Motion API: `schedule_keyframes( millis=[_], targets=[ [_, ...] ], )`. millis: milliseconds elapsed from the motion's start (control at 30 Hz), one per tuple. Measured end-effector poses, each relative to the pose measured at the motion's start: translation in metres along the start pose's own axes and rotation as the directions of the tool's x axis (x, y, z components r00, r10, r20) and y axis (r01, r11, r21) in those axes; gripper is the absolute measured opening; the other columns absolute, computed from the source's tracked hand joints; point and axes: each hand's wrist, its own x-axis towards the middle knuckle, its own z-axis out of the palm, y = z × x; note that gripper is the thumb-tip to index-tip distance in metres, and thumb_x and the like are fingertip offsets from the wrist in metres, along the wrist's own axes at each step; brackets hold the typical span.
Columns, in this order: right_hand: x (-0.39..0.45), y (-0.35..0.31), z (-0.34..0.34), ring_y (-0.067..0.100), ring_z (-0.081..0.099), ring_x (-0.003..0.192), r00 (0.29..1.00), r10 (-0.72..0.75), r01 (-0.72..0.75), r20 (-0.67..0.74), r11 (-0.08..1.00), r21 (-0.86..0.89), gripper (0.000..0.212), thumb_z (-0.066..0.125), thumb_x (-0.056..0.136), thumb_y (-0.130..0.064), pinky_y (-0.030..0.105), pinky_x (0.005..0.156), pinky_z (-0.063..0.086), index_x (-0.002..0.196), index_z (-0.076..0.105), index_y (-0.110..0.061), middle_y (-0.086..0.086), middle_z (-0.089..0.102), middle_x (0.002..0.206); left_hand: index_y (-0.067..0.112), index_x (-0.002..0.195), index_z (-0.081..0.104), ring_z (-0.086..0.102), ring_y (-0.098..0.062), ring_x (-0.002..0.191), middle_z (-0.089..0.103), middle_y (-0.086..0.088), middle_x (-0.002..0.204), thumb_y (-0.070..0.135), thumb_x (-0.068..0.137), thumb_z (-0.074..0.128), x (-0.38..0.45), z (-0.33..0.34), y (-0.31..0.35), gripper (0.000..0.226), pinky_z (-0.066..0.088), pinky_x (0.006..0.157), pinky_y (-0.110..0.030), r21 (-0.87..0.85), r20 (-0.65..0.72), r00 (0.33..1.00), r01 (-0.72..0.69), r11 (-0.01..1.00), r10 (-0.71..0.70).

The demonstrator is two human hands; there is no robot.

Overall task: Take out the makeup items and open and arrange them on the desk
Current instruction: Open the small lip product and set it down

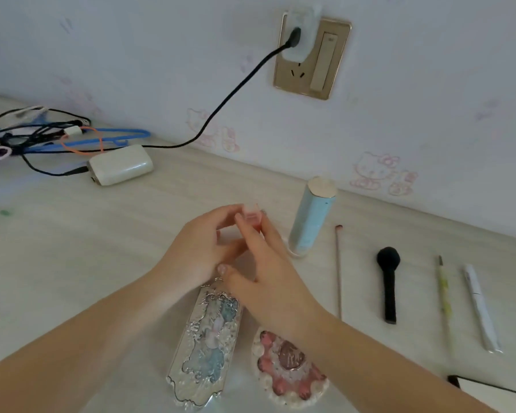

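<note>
Both hands meet over the middle of the desk around a small pink translucent makeup item (252,219). My left hand (203,245) curls round it from the left. My right hand (262,272) pinches its top from the right. Most of the item is hidden by fingers. Below the hands lie an ornate silver-blue palette (206,344) and a round pink-and-cream compact (286,368), both flat on the desk. A pale blue tube (310,219) stands upright to the right of my hands.
To the right lie a thin pink-tipped stick (338,272), a black brush (388,284), a yellow-green pen (444,296) and a white pen (480,308), side by side. A black-edged mirror (489,394) sits at the bottom right. A white charger (119,165) and tangled cables (36,132) fill the back left.
</note>
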Motion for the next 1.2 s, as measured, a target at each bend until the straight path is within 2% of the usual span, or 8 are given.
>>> schedule_keyframes(
  millis=[100, 233, 433, 600, 833, 967, 1100, 1200],
  targets=[
    [0.003, 0.004, 0.001, -0.002, 0.003, 0.142, 1.0, -0.022, 0.022, -0.016, 1.0, -0.009, 0.073, 0.056, 0.089, -0.025, -0.001, 0.098, 0.001, 0.15, 0.016, -0.027, -0.012, -0.001, 0.158, 0.05, 0.092, 0.067, 0.064, 0.007, 0.097, 0.071, 0.024, 0.1, 0.046, 0.059, 0.061, 0.001, 0.004, -0.004, 0.033, 0.048, 0.089, -0.022, 0.063, -0.013, 0.996, -0.085, 0.994, 0.086],
    [-0.003, 0.001, -0.004, -0.006, 0.017, 0.135, 0.993, -0.111, 0.111, -0.042, 0.994, -0.01, 0.068, 0.056, 0.089, -0.024, -0.004, 0.098, 0.01, 0.148, 0.022, -0.025, -0.011, 0.015, 0.153, 0.041, 0.089, 0.065, 0.066, 0.007, 0.084, 0.072, 0.016, 0.09, 0.015, 0.076, 0.07, -0.005, 0.007, 0.0, 0.03, 0.046, 0.073, -0.006, 0.047, -0.105, 0.98, -0.163, 0.985, 0.167],
    [-0.031, -0.023, -0.019, -0.006, 0.046, 0.119, 0.96, -0.248, 0.253, -0.13, 0.967, 0.028, 0.047, 0.054, 0.092, -0.021, 0.017, 0.103, 0.037, 0.134, 0.041, -0.034, -0.016, 0.055, 0.123, 0.049, 0.09, 0.059, 0.062, -0.002, 0.088, 0.064, 0.016, 0.092, 0.026, 0.074, 0.062, -0.045, -0.008, 0.024, 0.028, 0.051, 0.084, -0.026, 0.187, -0.168, 0.934, -0.285, 0.94, 0.316],
    [-0.069, -0.057, -0.024, -0.007, 0.058, 0.084, 0.956, -0.227, 0.21, -0.184, 0.972, -0.107, 0.042, 0.051, 0.094, -0.033, 0.011, 0.08, 0.043, 0.134, 0.042, -0.04, -0.018, 0.06, 0.1, 0.041, 0.109, 0.06, 0.055, -0.008, 0.087, 0.057, 0.012, 0.086, 0.038, 0.075, 0.05, -0.099, -0.017, 0.042, 0.035, 0.05, 0.081, -0.033, 0.348, -0.187, 0.865, -0.385, 0.855, 0.466],
    [-0.132, -0.103, -0.024, 0.008, 0.07, 0.078, 0.961, -0.122, 0.091, -0.246, 0.987, -0.135, 0.005, 0.057, 0.087, -0.034, 0.044, 0.081, 0.056, 0.083, 0.057, -0.036, -0.005, 0.073, 0.082, 0.025, 0.118, 0.061, 0.058, -0.007, 0.093, 0.062, 0.011, 0.098, 0.026, 0.082, 0.068, -0.174, -0.036, 0.06, 0.037, 0.045, 0.079, -0.024, 0.453, -0.226, 0.773, -0.455, 0.766, 0.593],
    [-0.164, -0.135, -0.019, 0.006, 0.069, 0.077, 0.972, -0.09, 0.064, -0.217, 0.99, -0.127, 0.013, 0.061, 0.086, -0.037, 0.04, 0.087, 0.055, 0.093, 0.057, -0.027, -0.007, 0.072, 0.084, 0.032, 0.1, 0.065, 0.056, -0.004, 0.083, 0.06, 0.015, 0.087, 0.034, 0.081, 0.068, -0.208, -0.059, 0.066, 0.019, 0.041, 0.065, -0.017, 0.554, -0.207, 0.727, -0.464, 0.691, 0.655],
    [-0.18, -0.154, -0.014, 0.007, 0.067, 0.075, 0.988, -0.033, 0.004, -0.15, 0.982, -0.19, 0.024, 0.065, 0.084, -0.04, 0.037, 0.089, 0.055, 0.091, 0.064, -0.017, -0.007, 0.073, 0.079, 0.033, 0.103, 0.066, 0.058, -0.006, 0.081, 0.059, 0.016, 0.088, 0.036, 0.083, 0.066, -0.228, -0.076, 0.064, 0.021, 0.045, 0.064, -0.021, 0.587, -0.163, 0.71, -0.488, 0.646, 0.685],
    [-0.183, -0.162, -0.012, 0.011, 0.067, 0.077, 0.993, -0.048, 0.017, -0.11, 0.963, -0.269, 0.019, 0.067, 0.083, -0.03, 0.04, 0.086, 0.053, 0.095, 0.062, -0.017, -0.006, 0.072, 0.082, 0.033, 0.105, 0.067, 0.058, -0.005, 0.081, 0.056, 0.019, 0.085, 0.044, 0.084, 0.061, -0.233, -0.082, 0.059, 0.024, 0.034, 0.062, -0.008, 0.591, -0.156, 0.702, -0.497, 0.635, 0.695]
  ],
)
